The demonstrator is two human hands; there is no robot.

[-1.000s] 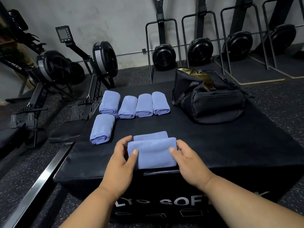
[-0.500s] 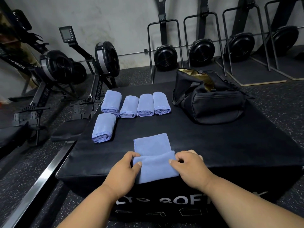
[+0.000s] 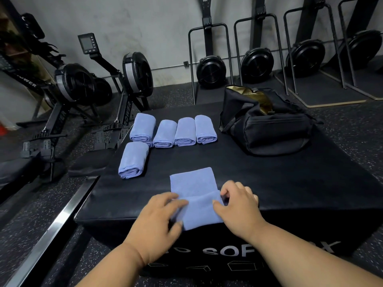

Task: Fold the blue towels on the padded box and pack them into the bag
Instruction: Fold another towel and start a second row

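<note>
1. Both hands grasp the same blue towel [image 3: 194,195] at the near edge of the padded box [image 3: 269,189]: my left hand [image 3: 159,216] pinches its left side, thumb under the fold, and my right hand [image 3: 238,206] has curled fingers nipping its right side.
2. From the head view, I see the near part of that towel folded over and hanging slightly past the box's front edge, while the far part lies flat.
3. Five folded towels sit further back on the left: four in a row [image 3: 173,131] and one [image 3: 133,160] just in front of the row's left end.
4. At the far right of the box stands the black bag [image 3: 267,125], its top open.
</note>
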